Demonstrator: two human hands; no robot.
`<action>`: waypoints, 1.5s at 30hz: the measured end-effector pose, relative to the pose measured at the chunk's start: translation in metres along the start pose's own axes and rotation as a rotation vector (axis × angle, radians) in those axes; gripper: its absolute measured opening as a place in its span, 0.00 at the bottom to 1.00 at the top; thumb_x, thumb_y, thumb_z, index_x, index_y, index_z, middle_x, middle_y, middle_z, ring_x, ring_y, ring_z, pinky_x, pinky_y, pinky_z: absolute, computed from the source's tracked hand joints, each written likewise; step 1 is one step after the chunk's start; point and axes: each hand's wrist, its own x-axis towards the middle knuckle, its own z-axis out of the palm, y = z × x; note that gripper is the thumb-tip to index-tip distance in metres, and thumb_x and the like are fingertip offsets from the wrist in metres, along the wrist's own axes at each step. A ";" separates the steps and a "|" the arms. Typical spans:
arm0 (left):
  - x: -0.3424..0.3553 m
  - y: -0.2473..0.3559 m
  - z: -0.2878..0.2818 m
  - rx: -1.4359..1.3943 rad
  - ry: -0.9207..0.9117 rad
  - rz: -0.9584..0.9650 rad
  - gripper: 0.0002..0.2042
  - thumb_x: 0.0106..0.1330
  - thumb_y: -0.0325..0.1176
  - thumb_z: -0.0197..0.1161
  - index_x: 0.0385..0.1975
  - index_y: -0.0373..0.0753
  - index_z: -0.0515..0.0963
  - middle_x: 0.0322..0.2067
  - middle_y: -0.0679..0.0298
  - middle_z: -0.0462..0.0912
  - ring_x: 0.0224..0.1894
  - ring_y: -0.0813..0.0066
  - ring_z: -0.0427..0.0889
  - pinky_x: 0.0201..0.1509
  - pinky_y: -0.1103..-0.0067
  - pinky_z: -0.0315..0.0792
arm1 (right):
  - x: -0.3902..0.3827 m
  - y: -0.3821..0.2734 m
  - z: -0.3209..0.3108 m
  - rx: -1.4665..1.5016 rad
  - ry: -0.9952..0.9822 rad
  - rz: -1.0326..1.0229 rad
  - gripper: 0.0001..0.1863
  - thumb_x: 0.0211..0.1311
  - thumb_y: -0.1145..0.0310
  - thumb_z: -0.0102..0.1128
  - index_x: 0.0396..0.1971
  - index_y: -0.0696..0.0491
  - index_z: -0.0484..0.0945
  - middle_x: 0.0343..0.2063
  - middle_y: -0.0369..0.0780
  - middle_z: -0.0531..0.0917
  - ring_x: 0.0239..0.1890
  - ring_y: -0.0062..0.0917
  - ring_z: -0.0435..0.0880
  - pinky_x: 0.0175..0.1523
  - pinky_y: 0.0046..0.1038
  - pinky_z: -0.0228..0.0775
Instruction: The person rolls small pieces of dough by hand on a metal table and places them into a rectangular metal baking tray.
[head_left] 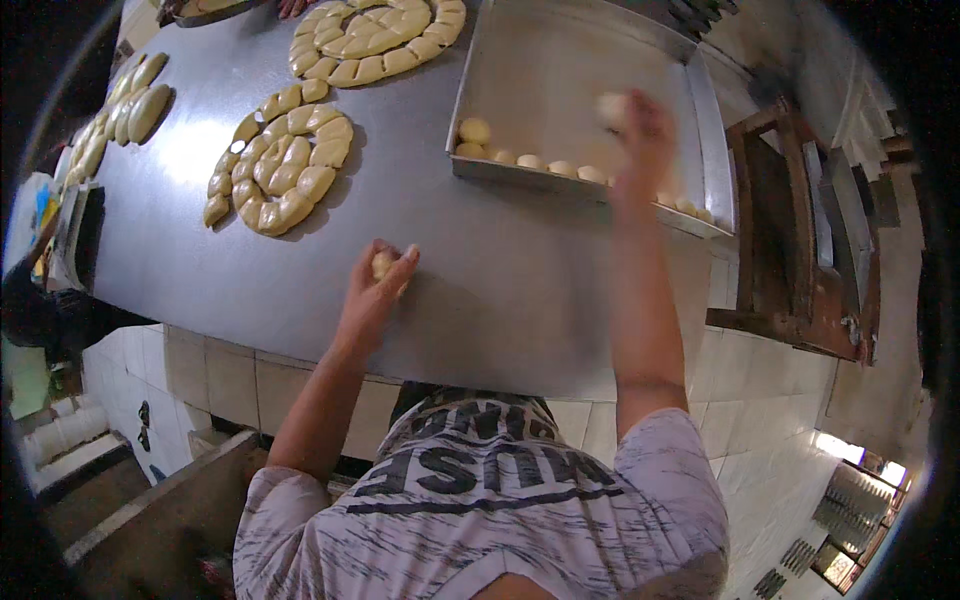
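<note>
My left hand (378, 275) is closed around a small piece of dough (383, 263), just above the metal table. Over the near right part of a square metal tray (570, 70), my right hand (650, 125) is smeared by motion. A pale dough ball (612, 110) is at its fingers, held off the tray floor. Several round dough balls (530, 161) line the tray's near wall, with another dough ball (474, 130) behind them in the left corner. Left of the tray lies a spiral of cut dough pieces (290, 185), with a second, larger dough spiral (375, 45) farther back.
More dough pieces (140, 112) lie along the table's left side. The steel table (470, 300) ends at an edge close to my body. Beyond the tray on the right stands a brown wooden frame (760, 220). A dark object (70, 315) juts in at the left.
</note>
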 end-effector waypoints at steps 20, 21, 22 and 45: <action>0.031 -0.022 -0.144 1.052 0.690 0.685 0.25 0.55 0.31 0.61 0.55 0.40 0.67 0.50 0.53 0.70 0.53 0.50 0.66 0.56 0.64 0.61 | -0.167 0.023 -0.074 -1.308 0.009 -0.177 0.18 0.62 0.63 0.49 0.48 0.57 0.72 0.45 0.47 0.75 0.53 0.43 0.68 0.61 0.41 0.51; 0.036 -0.016 -0.151 1.102 0.671 0.669 0.26 0.54 0.32 0.61 0.56 0.42 0.66 0.51 0.53 0.69 0.54 0.50 0.64 0.57 0.63 0.60 | -0.152 0.030 -0.062 -1.313 0.075 -0.086 0.17 0.60 0.64 0.50 0.46 0.56 0.72 0.45 0.47 0.74 0.52 0.43 0.67 0.60 0.42 0.52; 0.039 -0.014 -0.155 1.149 0.650 0.653 0.28 0.54 0.32 0.60 0.58 0.44 0.65 0.53 0.53 0.68 0.56 0.51 0.63 0.58 0.63 0.58 | -0.147 0.034 -0.058 -1.320 0.142 0.004 0.16 0.59 0.65 0.51 0.45 0.56 0.73 0.46 0.47 0.74 0.52 0.42 0.67 0.59 0.42 0.53; -0.046 0.008 -0.019 0.126 -0.170 0.099 0.06 0.65 0.31 0.54 0.38 0.41 0.67 0.32 0.67 0.70 0.34 0.78 0.68 0.38 0.81 0.65 | -0.171 0.021 -0.128 -0.984 -0.109 -0.225 0.09 0.50 0.68 0.59 0.30 0.55 0.73 0.32 0.43 0.77 0.39 0.38 0.75 0.52 0.33 0.65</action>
